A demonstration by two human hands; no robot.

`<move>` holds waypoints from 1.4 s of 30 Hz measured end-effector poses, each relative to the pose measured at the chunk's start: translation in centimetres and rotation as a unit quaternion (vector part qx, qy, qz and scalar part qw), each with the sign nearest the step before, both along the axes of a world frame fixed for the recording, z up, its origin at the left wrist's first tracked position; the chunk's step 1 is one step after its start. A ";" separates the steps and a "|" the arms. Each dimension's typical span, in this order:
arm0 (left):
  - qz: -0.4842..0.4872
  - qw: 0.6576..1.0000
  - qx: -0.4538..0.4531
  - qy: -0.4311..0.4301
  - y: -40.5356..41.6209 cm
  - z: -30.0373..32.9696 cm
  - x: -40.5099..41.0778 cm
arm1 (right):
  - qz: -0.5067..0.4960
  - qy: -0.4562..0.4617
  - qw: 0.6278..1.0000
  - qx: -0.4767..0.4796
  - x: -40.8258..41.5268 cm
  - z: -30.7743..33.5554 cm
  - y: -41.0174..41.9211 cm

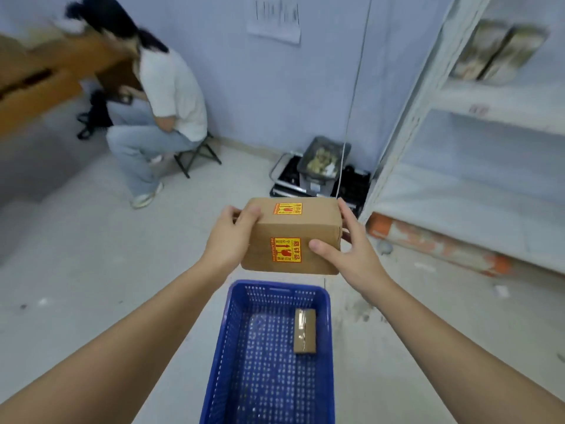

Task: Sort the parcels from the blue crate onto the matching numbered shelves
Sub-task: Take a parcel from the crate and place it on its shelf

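Both hands, left (227,240) & right (342,250), clamp the box (293,237) by opposite sides above the crate (232,325), prob. turning it to find its number. One small parcel (304,331) left in crate; shelves (489,114) stand to the right.

Parcel (293,237): matt brown cardboard, glossy yellow stickers. Crate (220,347): blue perforated plastic, slight sheen. Small parcel (304,331): cardboard under shiny clear tape.
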State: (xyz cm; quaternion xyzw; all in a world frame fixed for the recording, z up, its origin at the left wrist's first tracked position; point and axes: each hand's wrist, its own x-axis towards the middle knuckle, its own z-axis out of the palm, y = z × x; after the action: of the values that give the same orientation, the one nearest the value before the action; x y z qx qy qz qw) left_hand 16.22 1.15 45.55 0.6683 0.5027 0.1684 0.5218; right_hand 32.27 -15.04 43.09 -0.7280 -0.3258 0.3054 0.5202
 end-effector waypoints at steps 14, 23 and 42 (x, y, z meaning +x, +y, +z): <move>-0.246 0.833 0.495 0.002 -3.9 23.2 -10.9 | -0.038 -0.006 0.996 0.085 -7.8 25.0 -5.7; -0.262 0.759 0.596 0.019 -4.9 27.9 -14.1 | -0.069 -0.046 0.993 0.082 -13.5 32.1 -7.3; -0.313 0.863 -0.047 -0.393 -19.7 36.9 -6.6 | -0.071 -0.066 0.984 0.150 -14.4 39.8 -22.0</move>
State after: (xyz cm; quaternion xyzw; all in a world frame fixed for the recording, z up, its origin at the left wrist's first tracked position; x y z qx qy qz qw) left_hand 9.57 -18.56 82.42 0.6436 0.0280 0.2216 0.7321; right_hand 17.89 -36.99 82.87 -0.6817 -0.3485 0.1669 0.6213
